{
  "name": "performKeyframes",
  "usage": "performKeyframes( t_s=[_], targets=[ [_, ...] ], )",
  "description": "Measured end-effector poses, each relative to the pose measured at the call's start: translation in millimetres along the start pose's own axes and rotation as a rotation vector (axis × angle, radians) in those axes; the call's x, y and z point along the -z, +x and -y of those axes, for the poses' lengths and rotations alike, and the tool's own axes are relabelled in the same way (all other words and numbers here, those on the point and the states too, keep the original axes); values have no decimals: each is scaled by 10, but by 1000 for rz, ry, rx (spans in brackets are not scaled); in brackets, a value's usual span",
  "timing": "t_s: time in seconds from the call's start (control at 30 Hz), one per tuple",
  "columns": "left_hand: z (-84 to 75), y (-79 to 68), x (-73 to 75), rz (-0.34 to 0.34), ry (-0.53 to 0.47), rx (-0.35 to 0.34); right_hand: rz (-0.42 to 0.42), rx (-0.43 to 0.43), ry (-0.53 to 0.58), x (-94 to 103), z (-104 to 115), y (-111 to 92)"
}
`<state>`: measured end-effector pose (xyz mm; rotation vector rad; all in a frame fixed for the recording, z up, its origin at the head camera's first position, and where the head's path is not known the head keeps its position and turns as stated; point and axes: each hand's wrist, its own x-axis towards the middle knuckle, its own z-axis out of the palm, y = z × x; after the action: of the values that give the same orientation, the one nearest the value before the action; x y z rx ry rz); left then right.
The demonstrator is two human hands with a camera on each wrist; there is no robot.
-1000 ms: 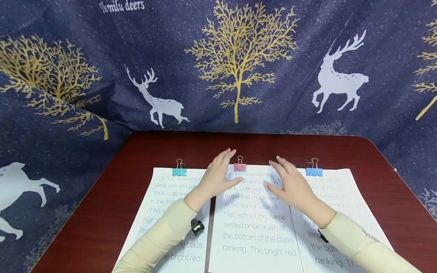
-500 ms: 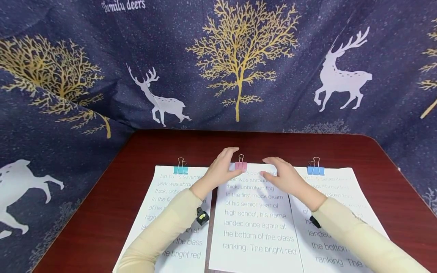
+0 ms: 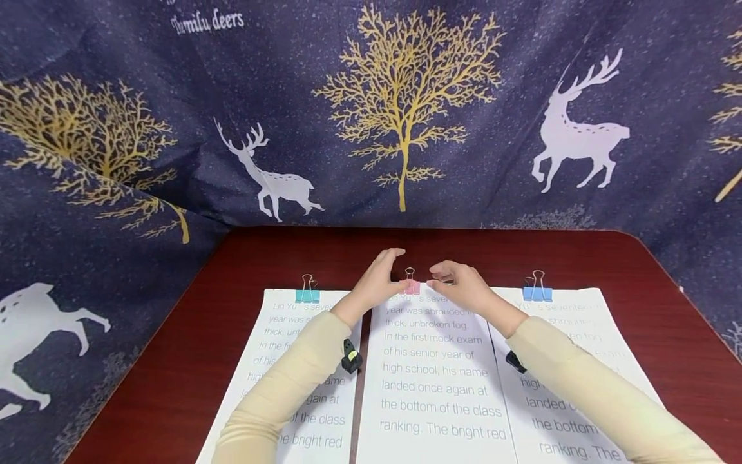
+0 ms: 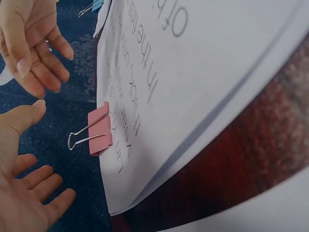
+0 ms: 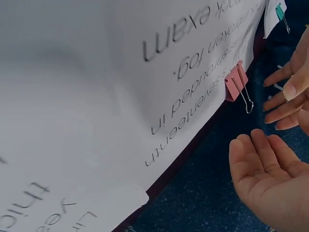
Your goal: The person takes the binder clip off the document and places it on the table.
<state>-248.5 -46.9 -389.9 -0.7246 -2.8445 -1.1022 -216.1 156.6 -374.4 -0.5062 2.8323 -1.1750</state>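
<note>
A pink binder clip (image 3: 413, 288) grips the top edge of the middle printed sheet stack (image 3: 435, 386), its wire handles pointing away. Left of the clip, my left hand (image 3: 373, 285) hovers with fingers spread and bent, the thumb tip overlapping the clip in the head view. My right hand (image 3: 464, 290) is on the other side, fingers loosely bent toward the clip. In the left wrist view, a gap shows between the left hand (image 4: 21, 169) and the pink clip (image 4: 100, 129). The right wrist view shows the right hand (image 5: 268, 169) cupped and holding nothing, below the clip.
A teal binder clip (image 3: 307, 296) holds the left sheets (image 3: 243, 412), a blue one (image 3: 537, 294) the right sheets (image 3: 614, 361). All lie on a dark red table (image 3: 174, 335). A navy cloth (image 3: 464, 193) with deer and trees hangs behind.
Both hands have moved inward to the pink clip, the right one travelling farther left. The right fingers have bent more. Clips and papers stay in place on the table.
</note>
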Motion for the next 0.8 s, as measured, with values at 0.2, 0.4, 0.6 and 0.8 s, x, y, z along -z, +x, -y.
performKeyframes(
  t_s=[0.2, 0.4, 0.6, 0.8],
  targets=[
    [43, 49, -20, 14, -15, -8, -8, 30, 28, -33, 16, 100],
    [111, 120, -23, -17, -20, -22, -33, 42, 26, -82, 15, 177],
    [201, 144, -39, 1, -35, -14, -17, 28, 30, -133, 11, 249],
    [268, 157, -49, 29, -20, -13, -8, 48, 27, -185, 23, 329]
  ],
)
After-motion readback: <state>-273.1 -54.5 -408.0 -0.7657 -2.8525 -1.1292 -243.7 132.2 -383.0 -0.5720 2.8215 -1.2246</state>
